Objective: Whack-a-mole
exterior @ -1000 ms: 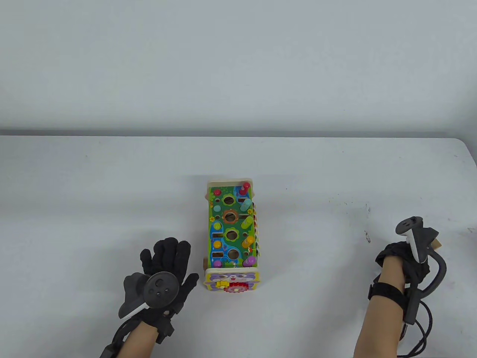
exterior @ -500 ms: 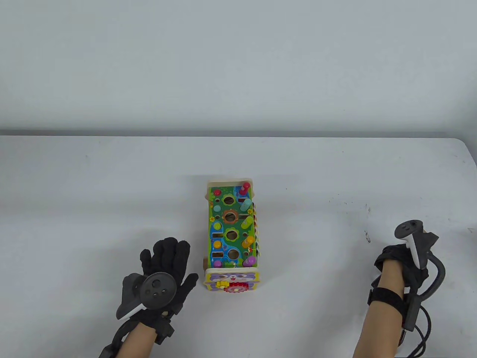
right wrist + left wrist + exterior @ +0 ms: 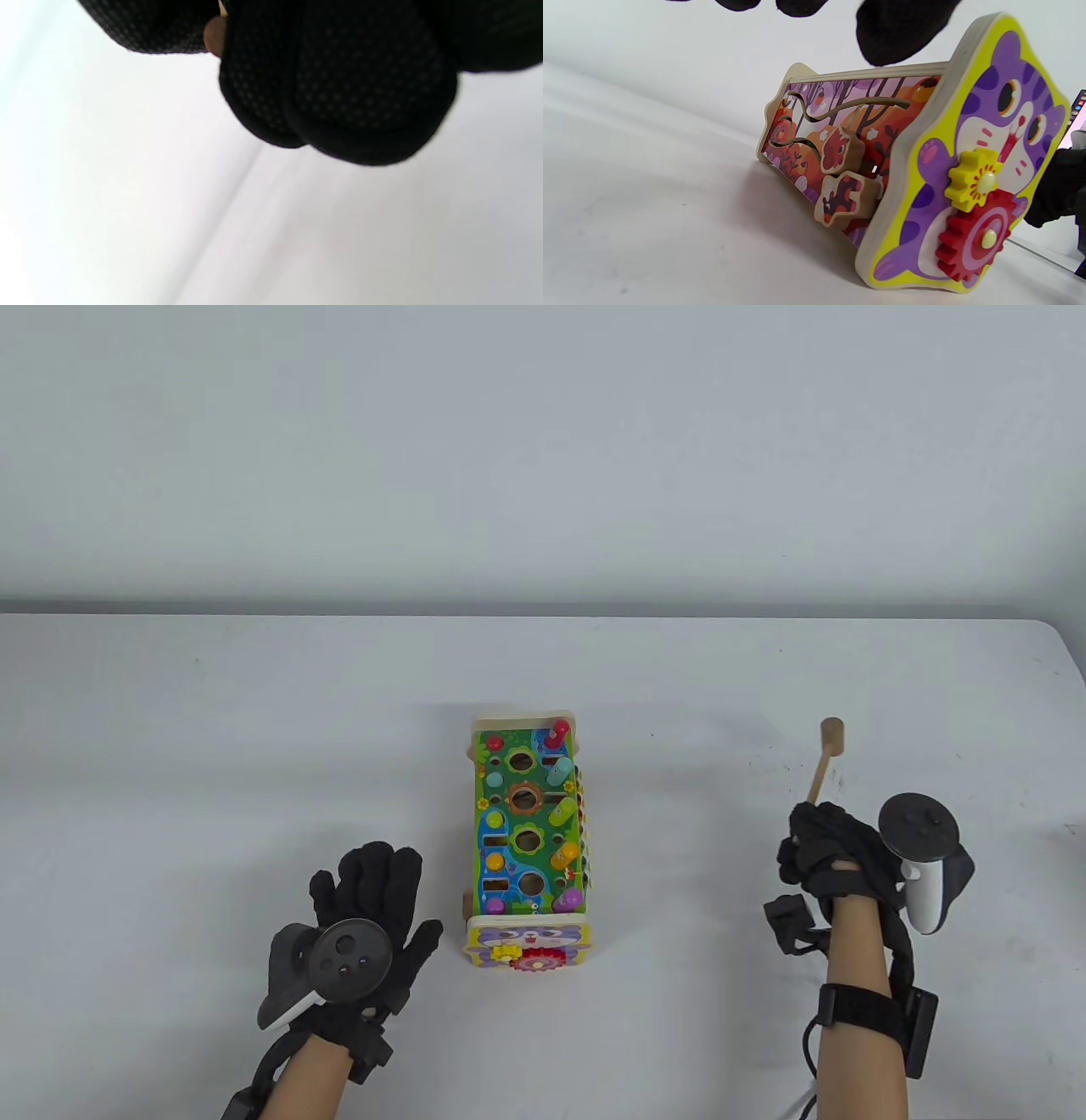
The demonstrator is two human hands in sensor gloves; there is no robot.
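Observation:
A colourful wooden whack-a-mole toy box stands in the middle of the table, with round holes down its green top and coloured pegs along its right side. Its cat-face end with a yellow and a red gear shows in the left wrist view. My left hand lies flat and spread on the table just left of the box, holding nothing. My right hand is to the right of the box and grips the handle of a small wooden mallet, whose head points away from me. The right wrist view shows only my closed gloved fingers.
The white table runs to a rounded right edge. Small dark marks lie on it to the right of the box. A grey wall stands behind.
My right hand has turned and moved left and up, lifting the mallet so its handle and head now show. My left hand has slid slightly towards me.

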